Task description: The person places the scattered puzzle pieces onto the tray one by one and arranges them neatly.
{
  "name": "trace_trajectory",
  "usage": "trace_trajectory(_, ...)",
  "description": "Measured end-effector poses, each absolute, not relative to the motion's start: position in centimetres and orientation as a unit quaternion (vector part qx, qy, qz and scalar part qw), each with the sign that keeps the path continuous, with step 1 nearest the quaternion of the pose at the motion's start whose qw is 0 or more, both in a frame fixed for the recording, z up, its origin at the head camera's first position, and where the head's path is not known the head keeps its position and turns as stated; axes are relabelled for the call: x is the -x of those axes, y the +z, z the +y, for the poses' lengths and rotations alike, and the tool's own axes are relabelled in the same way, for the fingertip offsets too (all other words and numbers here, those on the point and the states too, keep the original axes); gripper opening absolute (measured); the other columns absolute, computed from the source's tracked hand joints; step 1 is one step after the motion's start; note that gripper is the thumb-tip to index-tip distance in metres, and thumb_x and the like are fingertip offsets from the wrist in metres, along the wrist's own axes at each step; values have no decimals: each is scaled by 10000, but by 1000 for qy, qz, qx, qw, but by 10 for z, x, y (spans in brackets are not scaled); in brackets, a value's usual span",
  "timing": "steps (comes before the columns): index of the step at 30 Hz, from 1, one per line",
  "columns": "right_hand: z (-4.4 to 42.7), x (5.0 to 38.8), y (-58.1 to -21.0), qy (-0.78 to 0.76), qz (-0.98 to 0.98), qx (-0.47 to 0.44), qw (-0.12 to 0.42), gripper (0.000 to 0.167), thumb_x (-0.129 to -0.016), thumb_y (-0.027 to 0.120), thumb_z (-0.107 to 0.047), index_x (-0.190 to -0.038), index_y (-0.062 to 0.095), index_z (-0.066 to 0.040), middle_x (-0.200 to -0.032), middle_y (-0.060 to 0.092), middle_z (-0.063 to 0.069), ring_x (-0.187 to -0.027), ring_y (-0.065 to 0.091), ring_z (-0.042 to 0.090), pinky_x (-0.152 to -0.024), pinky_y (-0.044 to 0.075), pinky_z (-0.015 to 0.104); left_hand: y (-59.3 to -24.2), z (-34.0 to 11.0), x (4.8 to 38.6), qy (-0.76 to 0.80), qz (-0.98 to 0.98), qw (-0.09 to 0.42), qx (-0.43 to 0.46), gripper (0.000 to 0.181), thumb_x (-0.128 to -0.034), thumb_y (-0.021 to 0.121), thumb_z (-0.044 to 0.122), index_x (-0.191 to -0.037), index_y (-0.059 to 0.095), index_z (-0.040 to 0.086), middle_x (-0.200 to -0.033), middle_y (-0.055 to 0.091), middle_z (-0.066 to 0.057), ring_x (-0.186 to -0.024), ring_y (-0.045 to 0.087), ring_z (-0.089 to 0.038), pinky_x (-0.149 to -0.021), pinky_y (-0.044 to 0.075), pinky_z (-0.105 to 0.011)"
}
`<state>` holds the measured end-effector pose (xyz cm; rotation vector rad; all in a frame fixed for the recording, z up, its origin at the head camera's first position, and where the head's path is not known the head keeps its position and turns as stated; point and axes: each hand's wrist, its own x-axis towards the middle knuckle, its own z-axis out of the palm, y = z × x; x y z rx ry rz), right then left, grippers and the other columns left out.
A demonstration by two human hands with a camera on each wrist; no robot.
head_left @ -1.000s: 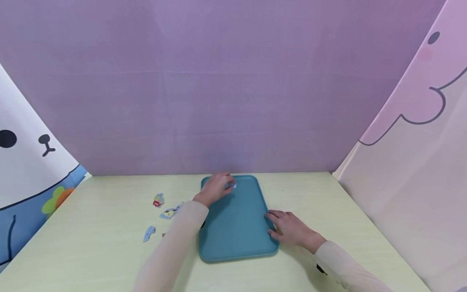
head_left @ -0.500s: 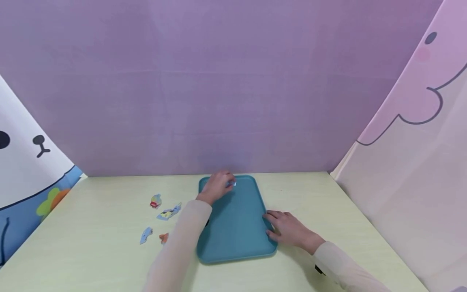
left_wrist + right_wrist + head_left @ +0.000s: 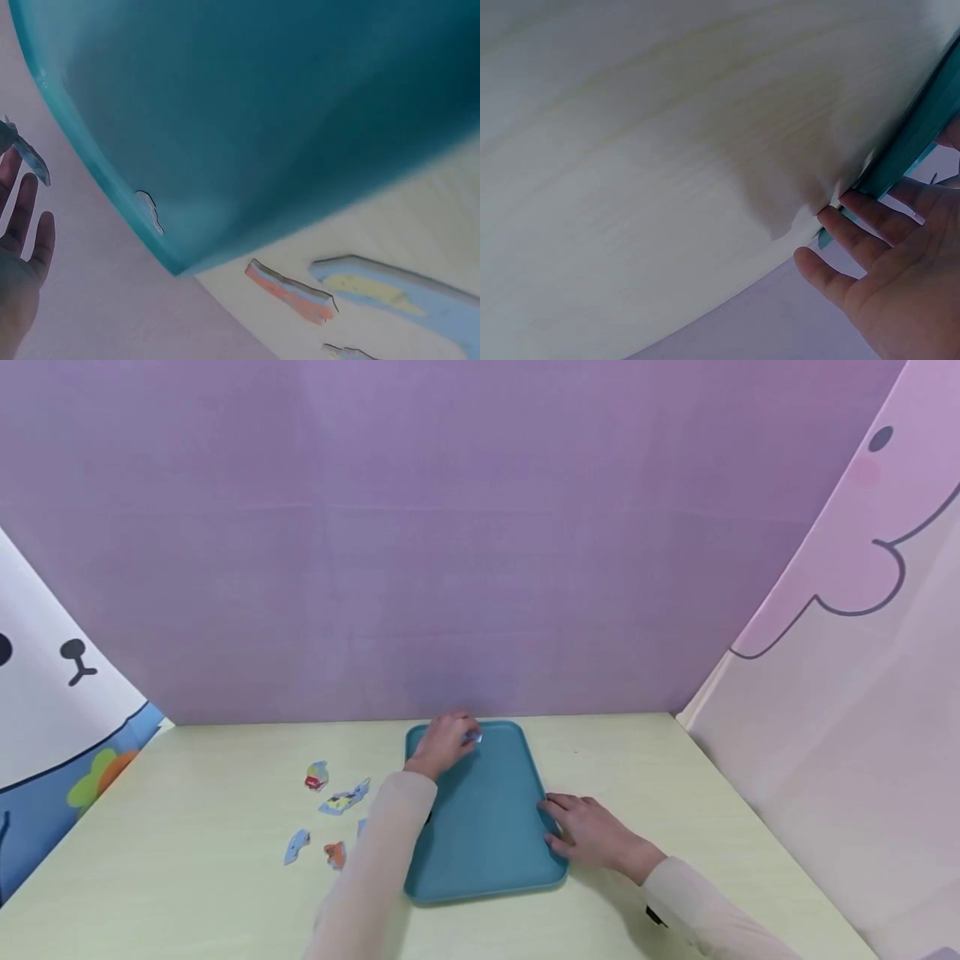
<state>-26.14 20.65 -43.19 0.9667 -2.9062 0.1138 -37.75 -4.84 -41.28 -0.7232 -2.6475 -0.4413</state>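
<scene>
My left hand point(image 3: 446, 745) pinches a small puzzle piece point(image 3: 476, 738) above the far end of the teal tray point(image 3: 487, 827). In the left wrist view the held piece point(image 3: 31, 160) sticks out between thumb and fingers, and another small piece point(image 3: 150, 211) lies inside the tray corner. My right hand point(image 3: 596, 835) rests against the tray's right edge, thumb over the rim; the right wrist view shows its fingers point(image 3: 855, 236) extended along the outer side of the tray point(image 3: 911, 142).
Left of the tray, several cut pieces lie on the pale table point(image 3: 187, 860): a red and yellow one point(image 3: 317, 776), a blue and yellow one point(image 3: 345, 797), a blue one point(image 3: 296, 847) and an orange one point(image 3: 335, 856). A purple backdrop point(image 3: 450, 527) stands behind.
The head view has shifted slightly, and more of the orange piece and a blue piece beside the left sleeve shows. Both hands keep nearly the same places on the tray.
</scene>
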Motion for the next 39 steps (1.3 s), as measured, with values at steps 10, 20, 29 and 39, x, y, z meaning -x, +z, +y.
trace_trajectory(10, 208, 262, -434, 43, -948, -312, 36, 500, -878, 563, -320, -1284, 490, -38, -1304, 503, 154, -1187, 494, 310, -920, 419, 501, -414, -42, 377, -154, -942, 178, 239, 127, -849, 639, 185, -969, 678, 164, -939, 624, 1, -864, 577, -166, -787, 461, -365)
trace_trajectory(20, 206, 260, -433, 44, -948, -312, 37, 496, -877, 567, -313, -1282, 492, -37, -1298, 508, 154, -1181, 499, 310, -924, 421, 497, -426, -39, 382, -135, -951, 173, 217, 107, -845, 647, 213, -945, 679, 193, -870, 609, 18, -822, 559, -157, -738, 470, -368)
trace_trajectory(29, 206, 260, -432, 44, -950, -309, 35, 500, -883, 554, -322, -1286, 487, -34, -1305, 501, 157, -1186, 495, 313, -926, 417, 502, -430, -38, 383, -131, -955, 168, 208, 123, -842, 647, 176, -956, 691, 189, -899, 628, 14, -848, 574, -170, -758, 474, -368)
trace_trajectory(39, 206, 261, -433, 42, -949, -310, 37, 496, -885, 548, -333, -1286, 489, -47, -1305, 502, 146, -1186, 496, 301, -923, 420, 494, -427, -42, 380, -142, -961, 134, 194, 186, -834, 659, 181, -1019, 682, 173, -957, 643, -10, -911, 561, -209, -811, 458, -421)
